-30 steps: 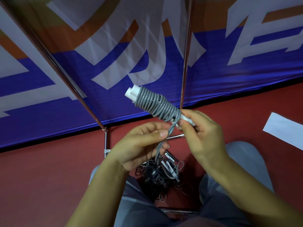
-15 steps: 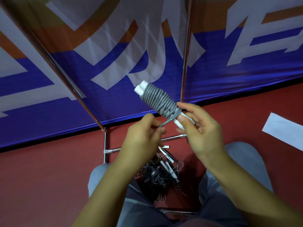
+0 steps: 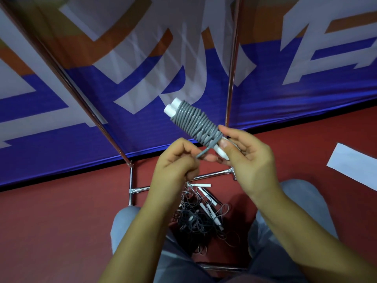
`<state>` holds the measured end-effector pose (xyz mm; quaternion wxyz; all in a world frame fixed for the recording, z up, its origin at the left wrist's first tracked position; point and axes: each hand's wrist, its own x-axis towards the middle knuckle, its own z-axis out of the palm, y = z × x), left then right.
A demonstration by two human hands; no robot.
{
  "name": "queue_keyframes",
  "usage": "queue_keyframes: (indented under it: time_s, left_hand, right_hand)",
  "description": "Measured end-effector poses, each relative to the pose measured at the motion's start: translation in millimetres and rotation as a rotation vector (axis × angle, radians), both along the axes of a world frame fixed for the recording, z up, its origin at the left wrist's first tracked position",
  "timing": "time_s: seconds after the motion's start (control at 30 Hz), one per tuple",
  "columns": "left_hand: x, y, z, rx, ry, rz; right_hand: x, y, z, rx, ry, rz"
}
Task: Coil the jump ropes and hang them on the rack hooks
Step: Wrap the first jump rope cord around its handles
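head view: right hand [image 3: 247, 158] grips the near end of the coiled jump rope [image 3: 195, 124], its fingers curled round white handles that are mostly hidden. left hand [image 3: 177, 160] pinches the loose grey tail just beside it. between the knees, a tangled pile of ropes [image 3: 201, 218] lies on the red floor [image 3: 61, 221], partly hidden by the forearms. rack poles [image 3: 231, 78] run out of frame at the top.

Dim, bluish light; sharp centre, wide-angle bending and blur at edges.
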<state>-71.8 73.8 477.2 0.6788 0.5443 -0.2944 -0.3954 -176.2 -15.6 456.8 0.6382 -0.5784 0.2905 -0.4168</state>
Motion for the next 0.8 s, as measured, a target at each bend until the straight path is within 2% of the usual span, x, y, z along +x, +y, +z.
queue_keyframes:
  time_s: [0.13,0.33,0.43,0.67,0.73,0.8]
  left_hand:
    - [3.1,0.6,3.4,0.041,-0.07,0.005]
    - [6.0,2.5,7.6,-0.022,0.037,-0.051]
    - [5.4,6.2,15.9,0.029,-0.117,0.006]
    - [19.7,8.8,20.6,0.214,-0.663,-0.03]
    - [20.9,9.7,20.8,0.176,-0.705,-0.019]
    - [19.8,9.0,19.2,0.119,-0.613,0.006]
  right_hand:
    - [0.0,-0.8,7.7,0.017,-0.023,0.035]
    - [-3.7,-1.2,22.3,0.203,-0.072,0.135]
    - [-4.8,-2.2,26.4,0.273,-0.076,0.171]
    - [-6.2,-2.7,32.1,0.366,-0.102,0.213]
    - [-5.6,-2.1,34.5,0.398,-0.118,0.211]
    - [-5.0,-1.9,36.9,0.427,-0.139,0.218]
